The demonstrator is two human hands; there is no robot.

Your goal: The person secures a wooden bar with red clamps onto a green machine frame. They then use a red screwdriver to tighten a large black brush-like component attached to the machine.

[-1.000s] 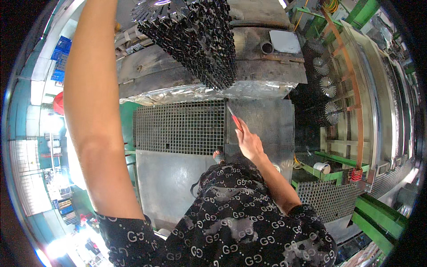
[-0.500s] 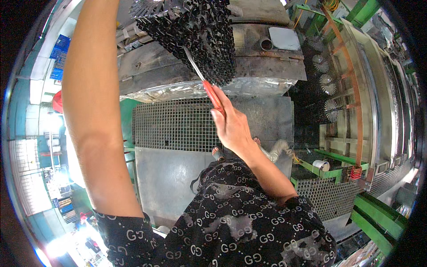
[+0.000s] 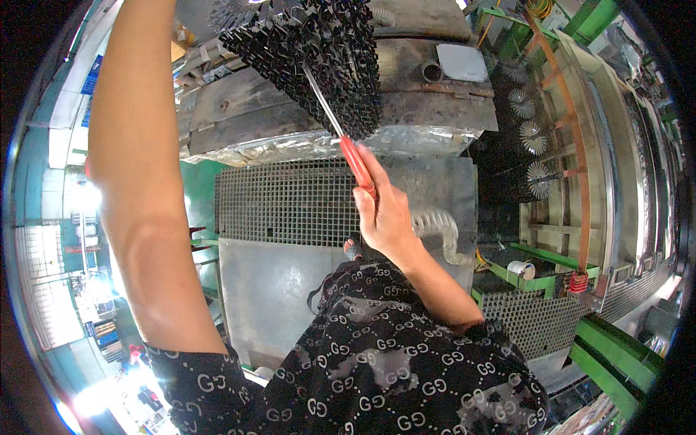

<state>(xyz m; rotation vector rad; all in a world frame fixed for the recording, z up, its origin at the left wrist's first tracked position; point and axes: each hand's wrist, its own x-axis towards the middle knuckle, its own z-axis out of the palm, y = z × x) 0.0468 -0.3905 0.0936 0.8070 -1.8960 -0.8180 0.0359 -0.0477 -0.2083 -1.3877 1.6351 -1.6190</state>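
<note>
My right hand (image 3: 388,210) is closed around the red handle of a tool with a long slim metal shaft (image 3: 355,163), like a screwdriver. Its shaft slants up and left, and the tip meets a tall black mass of small spiky pieces (image 3: 333,58), where I cannot make out the very end. This bristling black stack tapers down toward me in front of the worktop. My left arm (image 3: 145,181) stretches up along the left side and leaves the picture at the top, so my left hand is out of sight.
Behind the stack lies a dark, stained worktop (image 3: 428,109) with a foil-wrapped front edge, a short tube (image 3: 433,72) and a white plate (image 3: 462,62). A grid mat (image 3: 283,203) covers the floor beside a ribbed hose (image 3: 442,225). Green frames (image 3: 616,362) and spoked discs (image 3: 534,138) stand right.
My right hand and the tool have drawn slightly down and to the right, and the tool's tip sits a little higher on the stack. My left arm has shifted left.
</note>
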